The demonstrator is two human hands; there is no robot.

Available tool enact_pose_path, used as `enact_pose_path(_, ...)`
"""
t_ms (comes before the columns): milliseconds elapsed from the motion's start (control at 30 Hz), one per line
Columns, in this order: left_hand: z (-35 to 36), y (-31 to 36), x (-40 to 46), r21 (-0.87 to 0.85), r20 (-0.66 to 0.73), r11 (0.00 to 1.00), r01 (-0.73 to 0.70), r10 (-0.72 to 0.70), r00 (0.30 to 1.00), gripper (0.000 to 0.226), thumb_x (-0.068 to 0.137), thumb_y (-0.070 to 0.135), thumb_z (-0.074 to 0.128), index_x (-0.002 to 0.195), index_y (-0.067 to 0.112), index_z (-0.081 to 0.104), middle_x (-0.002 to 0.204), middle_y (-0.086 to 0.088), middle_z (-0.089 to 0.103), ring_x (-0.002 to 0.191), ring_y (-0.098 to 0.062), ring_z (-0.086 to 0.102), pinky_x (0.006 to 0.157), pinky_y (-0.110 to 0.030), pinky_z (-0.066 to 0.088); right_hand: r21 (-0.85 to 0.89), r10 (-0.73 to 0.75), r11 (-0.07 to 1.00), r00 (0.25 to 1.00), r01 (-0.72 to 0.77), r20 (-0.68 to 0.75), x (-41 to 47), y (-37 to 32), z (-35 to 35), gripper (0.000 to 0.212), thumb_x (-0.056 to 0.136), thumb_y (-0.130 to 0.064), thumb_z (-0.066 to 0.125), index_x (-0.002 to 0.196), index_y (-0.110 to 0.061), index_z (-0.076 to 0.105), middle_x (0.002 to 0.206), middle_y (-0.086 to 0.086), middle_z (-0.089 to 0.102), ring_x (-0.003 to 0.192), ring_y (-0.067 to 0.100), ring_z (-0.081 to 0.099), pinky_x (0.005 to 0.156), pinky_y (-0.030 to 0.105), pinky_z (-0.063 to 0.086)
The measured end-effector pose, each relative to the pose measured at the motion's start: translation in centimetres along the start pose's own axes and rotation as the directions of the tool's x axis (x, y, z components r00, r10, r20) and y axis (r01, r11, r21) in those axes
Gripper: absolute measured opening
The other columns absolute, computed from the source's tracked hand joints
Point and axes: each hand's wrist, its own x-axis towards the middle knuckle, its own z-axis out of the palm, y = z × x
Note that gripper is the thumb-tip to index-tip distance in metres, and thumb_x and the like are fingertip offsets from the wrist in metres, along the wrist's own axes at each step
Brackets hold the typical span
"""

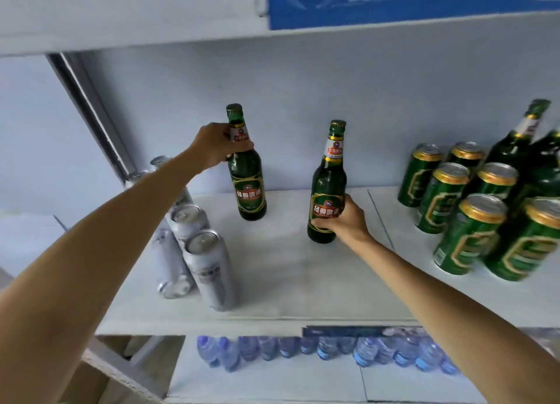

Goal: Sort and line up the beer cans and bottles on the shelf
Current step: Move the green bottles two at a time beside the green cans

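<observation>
Fingers wrapping left bottle neck, right hand gripping second bottle (low)

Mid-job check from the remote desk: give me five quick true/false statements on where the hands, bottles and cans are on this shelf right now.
1. The left hand grips a green bottle at its neck. True.
2. The right hand holds a silver can. False: it grips the lower body of a second green bottle.
3. The silver cans stand at the left of the shelf. True.
4. The green cans lie on their sides. False: they stand upright, grouped at the right.
5. The lower shelf holds more beer bottles. False: it holds a row of clear water bottles.
</observation>
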Motion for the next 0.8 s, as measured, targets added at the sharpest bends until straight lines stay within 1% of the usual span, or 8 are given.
enact_pose_path(67,1.1,2.1,-2.3,-0.011,-0.004,1.0,-0.003,0.003,1.0,0.032,0.075,0.028,0.078,0.102,0.014,0.068,0.096,-0.004,0.069,0.092,-0.021,0.065,0.078,-0.033,0.058,-0.006,-0.016,1.0,1.0,0.016,0.024,-1.7,0.4,-2.5,0.078,0.054,-0.019,0.091,0.123,-0.014,0.053,0.111,0.001,0.066,0.095,0.014,0.06,0.083,0.024,0.046)
enact_pose_path(133,2.5,4.0,-4.9,-0.024,-0.014,1.0,-0.006,0.005,1.0,0.031,0.077,0.026,0.077,0.103,0.013,0.068,0.089,0.001,0.067,0.088,-0.017,0.063,0.071,-0.023,0.054,-0.008,-0.048,0.999,0.997,0.048,0.058,-3.5,0.9,-5.1,0.078,0.054,-0.019,0.091,0.122,-0.014,0.053,0.108,-0.001,0.066,0.095,0.015,0.061,0.082,0.024,0.046)
enact_pose_path(300,5.5,8.3,-11.1,-0.005,-0.021,1.0,0.006,-0.006,1.0,0.029,0.078,0.026,0.076,0.104,0.013,0.068,0.095,-0.002,0.066,0.088,-0.015,0.063,0.067,-0.021,0.053,-0.021,-0.109,0.993,0.983,0.113,0.147,-7.7,1.9,-10.4,0.079,0.055,-0.023,0.09,0.124,-0.014,0.052,0.107,-0.001,0.066,0.093,0.013,0.06,0.084,0.023,0.046)
enact_pose_path(467,8.4,11.8,-16.2,0.025,0.003,1.0,0.006,-0.006,1.0,0.031,0.079,0.025,0.075,0.107,0.012,0.069,0.097,-0.003,0.066,0.09,-0.017,0.063,0.063,-0.019,0.051,-0.018,-0.112,0.993,0.981,0.117,0.157,-12.0,3.4,-14.8,0.08,0.052,-0.025,0.091,0.121,-0.016,0.054,0.103,-0.004,0.066,0.092,0.013,0.062,0.084,0.024,0.048)
enact_pose_path(533,9.5,13.0,-18.0,0.039,0.018,0.999,-0.002,0.001,1.0,0.033,0.078,0.026,0.075,0.108,0.012,0.069,0.098,-0.003,0.066,0.091,-0.018,0.063,0.066,-0.022,0.053,-0.006,-0.101,0.995,0.983,0.103,0.154,-13.7,4.2,-16.4,0.082,0.047,-0.029,0.091,0.12,-0.017,0.054,0.107,-0.001,0.07,0.095,0.016,0.066,0.088,0.032,0.053)
enact_pose_path(600,10.9,14.2,-19.5,0.061,0.047,0.998,-0.018,0.015,0.999,0.034,0.078,0.028,0.075,0.107,0.013,0.069,0.099,-0.004,0.067,0.093,-0.02,0.064,0.074,-0.029,0.056,0.013,-0.086,0.996,0.987,0.085,0.134,-15.6,5.2,-18.4,0.084,0.045,-0.029,0.091,0.119,-0.017,0.054,0.107,0.001,0.07,0.097,0.018,0.067,0.09,0.037,0.054)
enact_pose_path(700,13.3,16.1,-21.8,0.047,0.099,0.998,-0.038,0.033,0.995,0.032,0.078,0.028,0.076,0.105,0.012,0.069,0.1,-0.006,0.068,0.096,-0.024,0.065,0.085,-0.038,0.057,-0.013,-0.052,0.998,0.995,0.053,0.081,-18.6,6.6,-21.9,0.08,0.049,-0.022,0.092,0.12,-0.016,0.055,0.105,0.002,0.07,0.097,0.019,0.066,0.089,0.033,0.053)
enact_pose_path(800,16.2,18.3,-24.3,0.052,0.139,0.997,-0.056,0.049,0.989,0.031,0.078,0.031,0.076,0.103,0.014,0.069,0.102,-0.007,0.069,0.098,-0.025,0.066,0.087,-0.041,0.057,-0.033,-0.032,0.999,0.999,0.034,0.041,-21.2,8.2,-26.0,0.077,0.05,-0.02,0.092,0.118,-0.017,0.056,0.101,-0.001,0.068,0.094,0.017,0.065,0.085,0.029,0.051)
